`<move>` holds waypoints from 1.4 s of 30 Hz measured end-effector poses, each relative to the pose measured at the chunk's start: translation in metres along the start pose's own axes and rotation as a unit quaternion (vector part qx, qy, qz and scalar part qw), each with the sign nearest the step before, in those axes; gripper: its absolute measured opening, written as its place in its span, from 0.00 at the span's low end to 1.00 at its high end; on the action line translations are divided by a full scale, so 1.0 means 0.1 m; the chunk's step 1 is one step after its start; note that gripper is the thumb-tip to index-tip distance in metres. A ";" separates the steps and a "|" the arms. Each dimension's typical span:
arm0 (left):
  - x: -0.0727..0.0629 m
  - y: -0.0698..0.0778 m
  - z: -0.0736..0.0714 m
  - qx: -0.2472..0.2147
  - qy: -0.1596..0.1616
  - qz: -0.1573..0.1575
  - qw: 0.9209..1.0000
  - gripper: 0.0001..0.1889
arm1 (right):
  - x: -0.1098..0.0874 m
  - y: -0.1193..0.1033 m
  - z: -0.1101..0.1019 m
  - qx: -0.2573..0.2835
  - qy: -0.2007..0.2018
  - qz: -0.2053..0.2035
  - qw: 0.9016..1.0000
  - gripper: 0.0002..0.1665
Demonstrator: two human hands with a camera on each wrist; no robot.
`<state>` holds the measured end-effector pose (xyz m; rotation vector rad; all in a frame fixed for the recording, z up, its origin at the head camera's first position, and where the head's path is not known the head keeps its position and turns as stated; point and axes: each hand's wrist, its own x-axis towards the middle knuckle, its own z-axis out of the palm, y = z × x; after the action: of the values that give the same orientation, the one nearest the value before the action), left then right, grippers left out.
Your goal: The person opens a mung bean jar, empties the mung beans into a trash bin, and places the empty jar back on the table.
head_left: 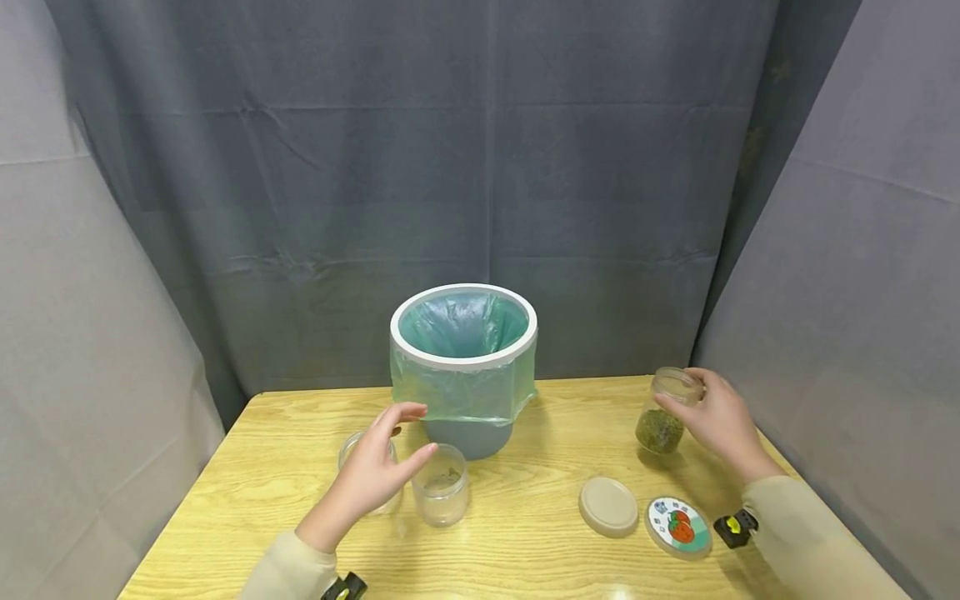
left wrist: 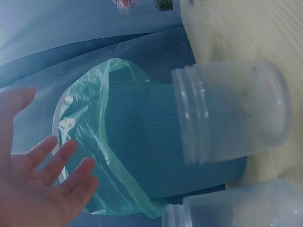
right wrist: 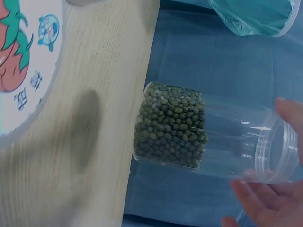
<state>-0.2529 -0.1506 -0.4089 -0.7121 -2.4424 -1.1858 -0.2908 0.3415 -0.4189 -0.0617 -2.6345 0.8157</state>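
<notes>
My right hand (head_left: 720, 421) grips a clear jar of green mung beans (head_left: 660, 430) near its lidless rim, at the table's right side. In the right wrist view the beans (right wrist: 170, 125) fill the jar's lower part, and its shadow lies apart from it on the wood. My left hand (head_left: 367, 475) is held with fingers spread and nothing in its grasp, close over two clear lidless jars. One jar (head_left: 441, 496) has a few dark bits inside; the other jar (head_left: 347, 448) is partly hidden behind the hand.
A grey bin (head_left: 468, 437) with a white rim and green liner stands at the table's back middle. A beige lid (head_left: 608, 507) and a tomato-printed lid (head_left: 678, 527) lie at front right. Grey curtains (head_left: 360, 192) enclose the table.
</notes>
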 end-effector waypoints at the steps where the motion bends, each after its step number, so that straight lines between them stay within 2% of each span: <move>1: 0.02 0.01 0.00 -0.003 -0.001 0.004 1.000 0.25 | 0.00 -0.02 0.00 0.001 0.001 -0.002 1.000 0.54; 10: 0.13 0.12 -0.03 -0.035 -0.016 -0.001 0.999 0.25 | 0.03 -0.31 -0.01 0.035 0.020 -0.001 0.999 0.52; 16: 0.21 0.22 -0.01 -0.058 -0.012 0.006 0.998 0.25 | 0.03 -0.57 -0.05 0.069 0.008 0.002 0.998 0.50; 27: 0.34 0.39 0.09 -0.090 -0.011 0.014 0.996 0.25 | -0.03 -1.04 -0.08 0.125 -0.027 -0.013 0.992 0.50; 42: 0.45 0.57 0.31 -0.159 -0.025 -0.001 0.987 0.29 | -0.06 -1.55 -0.05 0.168 -0.019 -0.038 0.985 0.43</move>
<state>-0.2601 -0.0831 -0.3693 -0.8341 -2.3167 -1.5995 -0.2722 0.2146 -0.3312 0.1458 -2.4784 1.2314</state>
